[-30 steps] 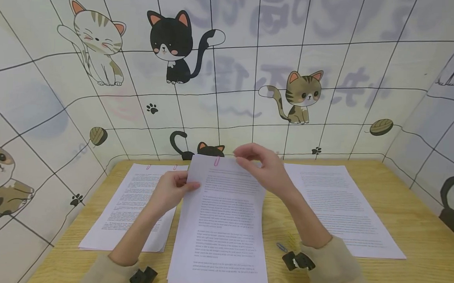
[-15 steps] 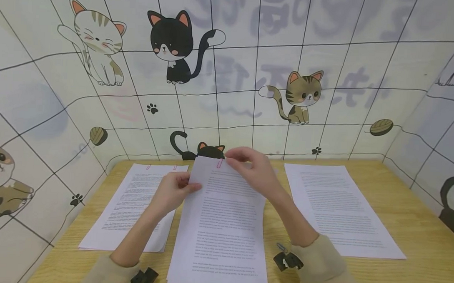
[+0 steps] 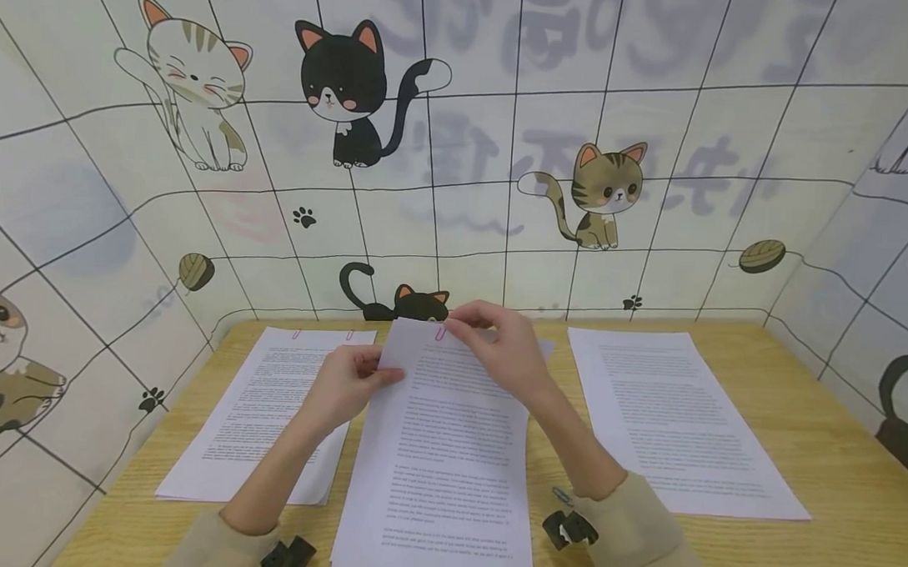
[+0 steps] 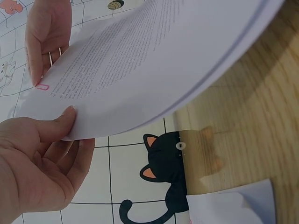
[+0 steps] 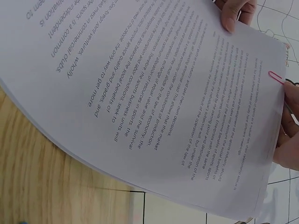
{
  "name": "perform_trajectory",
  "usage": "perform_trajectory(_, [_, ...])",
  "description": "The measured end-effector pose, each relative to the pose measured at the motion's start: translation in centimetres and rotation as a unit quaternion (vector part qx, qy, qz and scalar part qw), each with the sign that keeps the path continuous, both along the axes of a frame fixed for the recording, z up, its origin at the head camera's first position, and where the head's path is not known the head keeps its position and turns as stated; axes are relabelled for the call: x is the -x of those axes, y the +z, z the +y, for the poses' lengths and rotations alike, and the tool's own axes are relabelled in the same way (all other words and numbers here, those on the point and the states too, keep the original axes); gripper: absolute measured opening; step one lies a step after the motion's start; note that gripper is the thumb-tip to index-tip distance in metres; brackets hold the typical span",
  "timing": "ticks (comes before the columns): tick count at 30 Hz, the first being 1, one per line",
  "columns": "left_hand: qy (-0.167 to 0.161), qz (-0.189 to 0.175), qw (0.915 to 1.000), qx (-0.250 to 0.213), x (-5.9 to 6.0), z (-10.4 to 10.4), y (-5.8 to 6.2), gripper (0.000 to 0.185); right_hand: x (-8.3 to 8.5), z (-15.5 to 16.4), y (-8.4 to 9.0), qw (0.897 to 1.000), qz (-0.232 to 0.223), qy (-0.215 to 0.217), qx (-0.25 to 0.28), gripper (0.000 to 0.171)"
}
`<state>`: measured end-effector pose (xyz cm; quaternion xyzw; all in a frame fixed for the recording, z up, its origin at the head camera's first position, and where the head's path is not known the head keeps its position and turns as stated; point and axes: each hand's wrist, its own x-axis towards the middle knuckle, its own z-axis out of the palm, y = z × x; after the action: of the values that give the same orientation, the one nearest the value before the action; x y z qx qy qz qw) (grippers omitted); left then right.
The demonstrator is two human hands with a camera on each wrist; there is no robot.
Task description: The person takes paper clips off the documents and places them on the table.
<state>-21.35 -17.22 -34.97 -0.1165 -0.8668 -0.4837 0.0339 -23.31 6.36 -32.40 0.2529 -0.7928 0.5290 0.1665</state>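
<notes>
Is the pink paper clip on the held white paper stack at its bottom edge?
No. The pink paper clip sits on the top edge of the held white paper stack, beside the right hand.

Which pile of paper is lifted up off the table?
The middle stack. Its top end is raised, held by the left hand and right hand; the left stack and right stack lie flat.

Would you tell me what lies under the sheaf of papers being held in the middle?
Under the lifted far end of the held sheaf is bare wooden table. Its near end rests on the table; anything beneath there is covered.
</notes>
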Motion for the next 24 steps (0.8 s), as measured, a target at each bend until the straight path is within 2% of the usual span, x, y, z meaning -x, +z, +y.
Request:
perform_trajectory(9, [-0.002,0.002,1.0000,-0.002,-0.04,0.04,0.00,0.019,-0.11,-0.19,0.03,1.000,0.009,-0.001,-0.004,0.007])
perform_trajectory(24, [-0.011,-0.013,0.9998,-0.010,-0.34,0.01,0.47,0.022,-0.43,-0.32,0.21,0.998,0.066,-0.010,0.003,0.005])
